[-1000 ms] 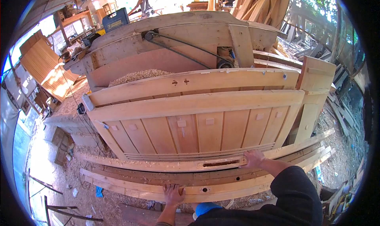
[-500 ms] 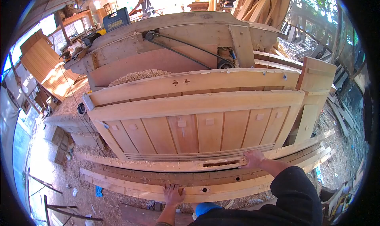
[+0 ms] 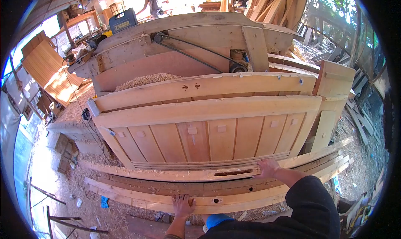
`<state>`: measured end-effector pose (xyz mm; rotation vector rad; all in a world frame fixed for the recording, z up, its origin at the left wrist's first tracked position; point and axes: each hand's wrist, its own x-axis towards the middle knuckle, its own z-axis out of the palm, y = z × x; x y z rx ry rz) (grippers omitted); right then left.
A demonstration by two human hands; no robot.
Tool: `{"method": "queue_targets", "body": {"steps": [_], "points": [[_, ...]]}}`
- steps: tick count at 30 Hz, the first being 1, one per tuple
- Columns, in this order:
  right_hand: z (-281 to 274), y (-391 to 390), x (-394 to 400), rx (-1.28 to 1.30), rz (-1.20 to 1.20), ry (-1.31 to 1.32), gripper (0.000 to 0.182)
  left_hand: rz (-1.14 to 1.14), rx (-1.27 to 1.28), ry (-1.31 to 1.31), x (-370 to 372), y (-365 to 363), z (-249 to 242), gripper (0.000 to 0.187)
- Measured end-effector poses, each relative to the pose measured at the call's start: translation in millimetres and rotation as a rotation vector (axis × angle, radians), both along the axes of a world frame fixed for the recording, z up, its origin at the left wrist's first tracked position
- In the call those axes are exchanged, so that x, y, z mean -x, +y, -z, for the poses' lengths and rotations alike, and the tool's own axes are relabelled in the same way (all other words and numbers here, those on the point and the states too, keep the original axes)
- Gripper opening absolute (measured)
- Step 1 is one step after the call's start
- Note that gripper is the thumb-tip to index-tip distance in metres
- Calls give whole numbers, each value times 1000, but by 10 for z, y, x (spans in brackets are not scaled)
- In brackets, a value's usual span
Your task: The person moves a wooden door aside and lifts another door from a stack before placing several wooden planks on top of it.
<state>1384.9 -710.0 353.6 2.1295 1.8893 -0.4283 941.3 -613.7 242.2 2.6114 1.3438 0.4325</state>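
Observation:
My left hand (image 3: 182, 206) rests on the near wooden plank (image 3: 238, 202), fingers lying over its top edge and thumb spread to the side. This plank has a dark round hole. Farther forward, my right hand (image 3: 268, 168) is curled over a lighter wooden beam (image 3: 167, 172), just right of the long slot (image 3: 233, 172) cut in it. Wood shavings dot this beam. Between the two lies a darker board (image 3: 167, 186). Behind the beam leans a panelled wooden door (image 3: 221, 140) with small square blocks stuck to its panels.
A large wooden machine stand (image 3: 200, 34) with a drive belt (image 3: 192, 51) stands behind the door, sawdust piled beside it. A blue tool case (image 3: 122, 20) sits on top. Metal bars (image 3: 71, 226) lie lower left, scrap wood at right. Two people work in the background.
Both my hands and the timber under them have stayed in place. In the background, the person at left has shifted and moved an arm.

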Motion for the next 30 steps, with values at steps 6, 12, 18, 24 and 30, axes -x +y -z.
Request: {"method": "queue_targets", "body": {"steps": [6, 12, 18, 24, 30], "points": [[-96, -8, 50, 5, 13, -17, 87, -5, 6, -3, -4, -1, 6, 44], [-20, -12, 13, -7, 19, -6, 85, -3, -7, 10, -1, -3, 21, 42], [-18, -8, 10, -24, 8, 5, 83, -6, 0, 7, 0, 1, 24, 42], [41, -20, -18, -60, 10, 24, 82, 0, 0, 26, 9, 9, 42, 44], [53, -29, -29, -92, -3, 31, 82, 9, 27, 9, 20, 19, 56, 45]]}}
